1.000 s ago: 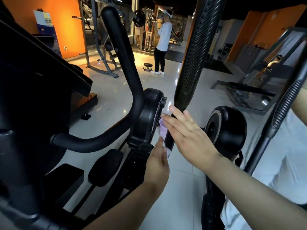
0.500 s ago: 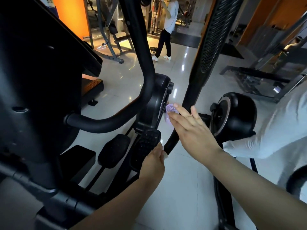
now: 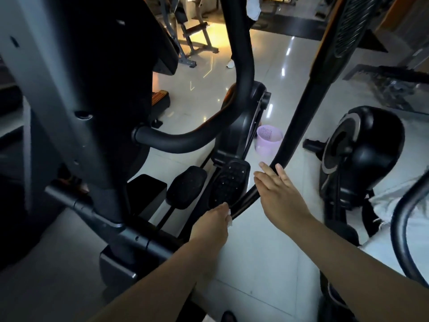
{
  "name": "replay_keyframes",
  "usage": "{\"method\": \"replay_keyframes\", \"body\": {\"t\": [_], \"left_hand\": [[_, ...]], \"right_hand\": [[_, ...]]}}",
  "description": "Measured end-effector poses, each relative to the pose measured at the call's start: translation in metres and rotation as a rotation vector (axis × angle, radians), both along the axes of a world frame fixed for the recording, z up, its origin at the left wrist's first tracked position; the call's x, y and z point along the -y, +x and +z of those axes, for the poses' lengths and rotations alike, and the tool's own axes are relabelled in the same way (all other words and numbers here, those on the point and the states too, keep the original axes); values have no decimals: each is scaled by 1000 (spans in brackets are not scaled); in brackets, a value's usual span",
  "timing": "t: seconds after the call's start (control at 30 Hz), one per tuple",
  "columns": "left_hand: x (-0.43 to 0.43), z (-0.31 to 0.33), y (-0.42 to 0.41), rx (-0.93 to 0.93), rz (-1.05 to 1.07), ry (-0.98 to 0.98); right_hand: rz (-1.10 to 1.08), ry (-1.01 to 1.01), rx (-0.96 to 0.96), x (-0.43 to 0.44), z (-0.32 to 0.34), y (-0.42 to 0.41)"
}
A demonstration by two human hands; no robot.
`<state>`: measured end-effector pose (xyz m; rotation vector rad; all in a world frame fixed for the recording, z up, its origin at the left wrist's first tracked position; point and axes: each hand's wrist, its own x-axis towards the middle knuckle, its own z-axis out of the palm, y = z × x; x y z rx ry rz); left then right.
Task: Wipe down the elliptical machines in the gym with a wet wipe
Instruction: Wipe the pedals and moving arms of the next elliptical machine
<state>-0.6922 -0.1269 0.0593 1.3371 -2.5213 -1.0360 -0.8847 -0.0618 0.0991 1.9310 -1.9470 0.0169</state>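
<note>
Low down, a white wet wipe is gripped in the left hand at the foot of the elliptical's black swing bar, beside a pedal. The right hand is held flat, fingers straight, against that bar.

Glossy tiled floor carries elliptical machines and a lilac basket.
</note>
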Motion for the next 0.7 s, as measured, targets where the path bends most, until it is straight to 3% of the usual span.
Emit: {"method": "replay_keyframes", "body": {"t": [0.13, 0.4, 0.57, 0.7], "left_hand": [[-3, 5, 28, 160, -25, -61], [-16, -7, 74, 370, -5, -264], [-28, -7, 83, 366, 1, -281], [-34, -6, 88, 209, 133, -180]], "right_hand": [[-29, 14, 176, 3, -27, 21], [192, 303, 934, 6, -62, 121], [238, 290, 1030, 5, -67, 146], [260, 255, 963, 3, -78, 145]]}}
